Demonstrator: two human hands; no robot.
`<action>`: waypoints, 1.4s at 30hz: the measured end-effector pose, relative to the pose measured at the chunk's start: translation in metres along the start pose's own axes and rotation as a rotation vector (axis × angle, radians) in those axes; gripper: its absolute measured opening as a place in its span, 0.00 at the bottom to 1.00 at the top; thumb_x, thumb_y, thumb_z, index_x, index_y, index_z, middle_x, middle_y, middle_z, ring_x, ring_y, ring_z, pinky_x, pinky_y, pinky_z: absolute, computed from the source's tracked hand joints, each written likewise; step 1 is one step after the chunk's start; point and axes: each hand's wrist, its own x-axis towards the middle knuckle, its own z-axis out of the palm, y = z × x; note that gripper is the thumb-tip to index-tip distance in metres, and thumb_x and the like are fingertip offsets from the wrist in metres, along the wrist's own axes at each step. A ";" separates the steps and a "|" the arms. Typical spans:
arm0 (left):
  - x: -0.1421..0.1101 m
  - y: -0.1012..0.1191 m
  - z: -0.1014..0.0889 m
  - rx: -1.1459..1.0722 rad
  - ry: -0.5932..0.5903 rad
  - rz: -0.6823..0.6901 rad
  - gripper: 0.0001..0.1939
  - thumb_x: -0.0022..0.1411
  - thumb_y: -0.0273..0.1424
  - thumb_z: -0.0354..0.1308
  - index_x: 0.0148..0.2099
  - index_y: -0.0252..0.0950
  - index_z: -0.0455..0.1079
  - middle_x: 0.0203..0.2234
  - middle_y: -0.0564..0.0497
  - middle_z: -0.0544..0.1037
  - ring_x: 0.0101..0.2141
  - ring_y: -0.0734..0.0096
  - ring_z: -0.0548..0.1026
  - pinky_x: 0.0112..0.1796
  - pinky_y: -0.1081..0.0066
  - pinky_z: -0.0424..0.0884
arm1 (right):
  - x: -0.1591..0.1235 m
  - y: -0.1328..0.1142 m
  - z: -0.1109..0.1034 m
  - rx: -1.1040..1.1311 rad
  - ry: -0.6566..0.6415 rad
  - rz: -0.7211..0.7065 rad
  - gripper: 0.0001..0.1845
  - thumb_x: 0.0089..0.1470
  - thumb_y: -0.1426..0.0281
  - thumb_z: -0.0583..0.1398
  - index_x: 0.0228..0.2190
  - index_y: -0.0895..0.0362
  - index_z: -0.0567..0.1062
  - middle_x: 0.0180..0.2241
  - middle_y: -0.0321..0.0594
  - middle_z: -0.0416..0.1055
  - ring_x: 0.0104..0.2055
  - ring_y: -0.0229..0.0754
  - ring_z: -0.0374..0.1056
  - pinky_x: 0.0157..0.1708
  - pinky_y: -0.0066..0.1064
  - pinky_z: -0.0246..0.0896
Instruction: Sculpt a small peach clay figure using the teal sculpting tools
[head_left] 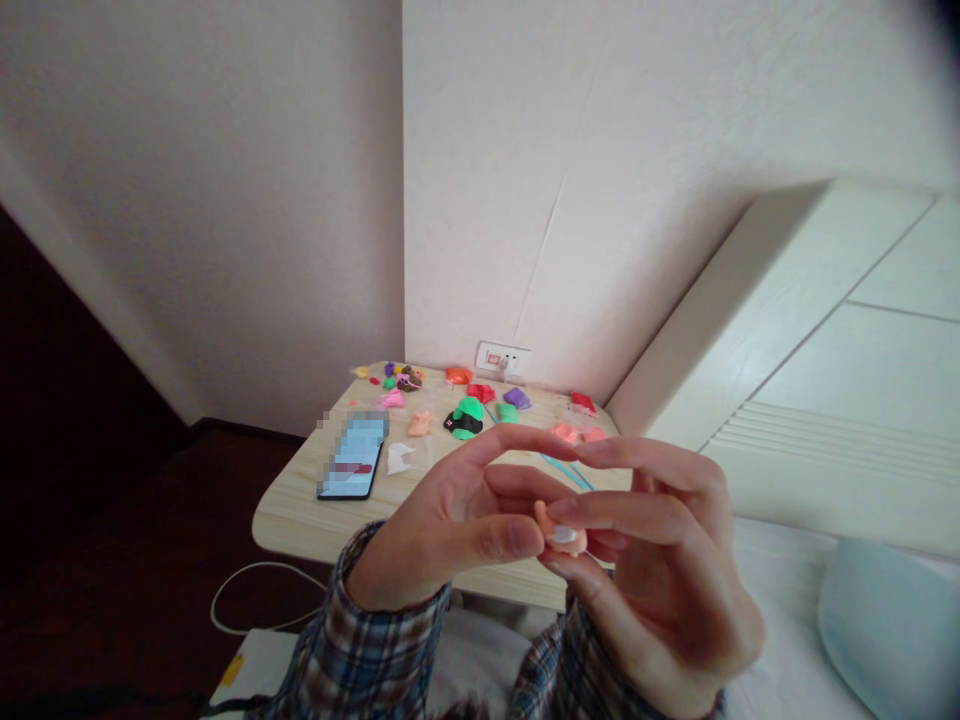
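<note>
A small peach-coloured lump of modelling clay (576,546) with a white patch on it is raised in front of the table. My left hand (450,525) has its thumb pressed against the lump's left side, its other fingers curving behind. My right hand (667,560) pinches the lump from the right between thumb and fingers. Both hands are closed on it, and the index fingertips meet above. Beyond them, a green and black clay figure (466,417) sits on the table, with a peach clay packet (420,424) and a white packet (400,458) to its left.
A phone (357,455) lies on the left of the pale wooden table (289,515). Several coloured clay packets, including a purple one (517,398), line the back. A blue-green stick (564,471) lies behind my hands. A wall socket (503,358) and white headboard (810,400) stand beyond.
</note>
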 end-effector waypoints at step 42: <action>0.003 0.001 0.005 0.046 0.134 0.069 0.16 0.53 0.28 0.66 0.45 0.35 0.69 0.28 0.54 0.76 0.30 0.76 0.76 0.33 0.78 0.73 | -0.002 0.008 0.007 -0.033 0.101 -0.081 0.06 0.51 0.77 0.61 0.33 0.56 0.74 0.38 0.41 0.69 0.41 0.43 0.68 0.35 0.36 0.64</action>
